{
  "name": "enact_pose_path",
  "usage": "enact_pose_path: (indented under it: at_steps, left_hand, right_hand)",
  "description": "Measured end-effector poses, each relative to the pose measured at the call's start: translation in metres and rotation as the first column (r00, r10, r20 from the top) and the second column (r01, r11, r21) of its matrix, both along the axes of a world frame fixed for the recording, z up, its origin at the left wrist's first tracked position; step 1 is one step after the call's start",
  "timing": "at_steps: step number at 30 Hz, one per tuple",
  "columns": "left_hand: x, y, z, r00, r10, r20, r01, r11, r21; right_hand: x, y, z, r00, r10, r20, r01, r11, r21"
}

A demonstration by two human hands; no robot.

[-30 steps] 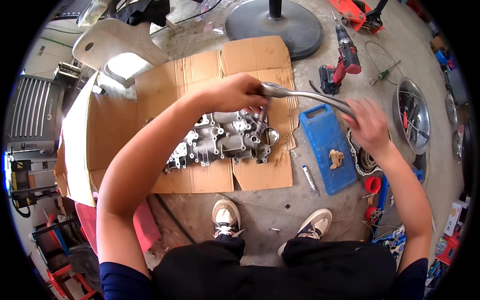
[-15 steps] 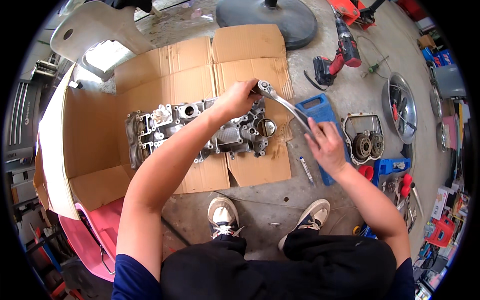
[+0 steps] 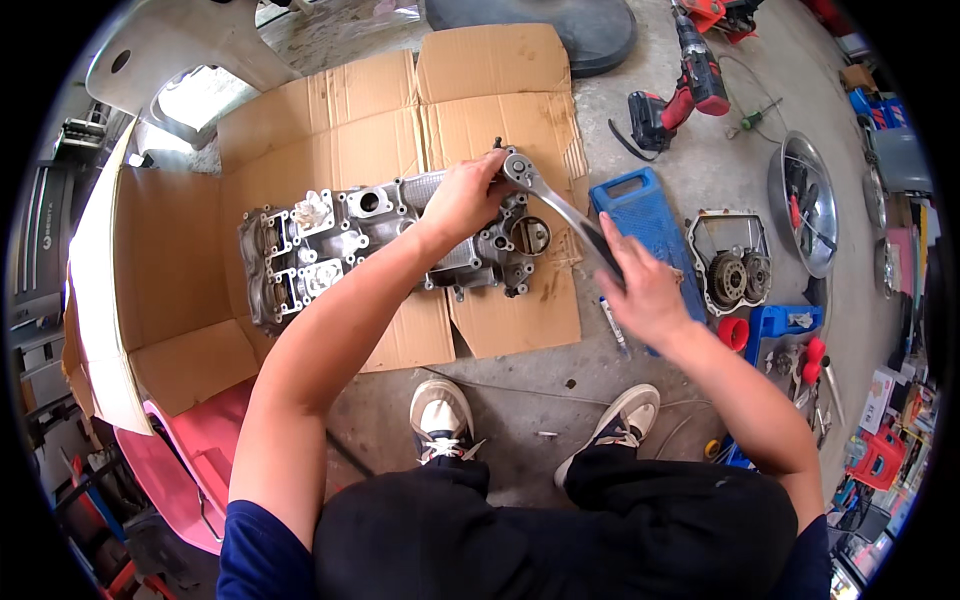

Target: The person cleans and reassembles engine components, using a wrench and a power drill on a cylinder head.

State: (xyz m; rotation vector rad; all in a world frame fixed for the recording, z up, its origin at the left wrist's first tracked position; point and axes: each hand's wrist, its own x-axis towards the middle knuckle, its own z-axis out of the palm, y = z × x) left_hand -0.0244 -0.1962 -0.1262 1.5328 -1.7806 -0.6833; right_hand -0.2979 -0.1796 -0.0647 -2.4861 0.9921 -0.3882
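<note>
Leftmost, a chair [image 3: 175,60] stands beyond the cardboard [image 3: 495,62], on which a casting [image 3: 345,243] lies. The left hand [image 3: 463,208] is over the casting's right part, fingers bent at the head of a ratchet [image 3: 562,208]; whether they clamp it I cannot tell, their tips being hidden. The ratchet slants down to the right, its handle clamped in the right hand [image 3: 648,300], near a marker [image 3: 613,326] and partly covering a blue case [image 3: 640,212]. Farther right are a drill [image 3: 697,85], a gear housing [image 3: 737,275] and a bowl [image 3: 824,262] holding tools.
</note>
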Motion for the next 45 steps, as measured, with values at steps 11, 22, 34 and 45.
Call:
enact_pose_path:
  at_steps: [11, 22, 34, 45]
  left_hand:
    - [-0.009, 0.006, -0.005, 0.993, 0.114, 0.0, -0.114, 0.991, -0.066]
    - [-0.01, -0.037, 0.052, 0.984, -0.096, -0.146, 0.15, 0.895, 0.42]
    - [-0.014, -0.04, 0.027, 0.98, 0.167, 0.108, -0.198, 0.82, 0.537]
    - [-0.057, -0.019, 0.017, 0.645, 0.634, -0.427, -0.393, 0.754, 0.526]
  right_hand:
    - [0.029, 0.013, 0.003, 0.953, -0.223, -0.206, 0.217, 0.975, -0.05]
    - [0.019, 0.007, -0.005, 0.971, -0.133, -0.197, 0.111, 0.986, -0.122]
    - [0.026, 0.009, 0.0, 0.977, -0.212, 0.021, 0.21, 0.976, 0.057]
    - [0.005, -0.006, -0.016, 0.989, -0.145, 0.027, 0.144, 0.988, 0.057]
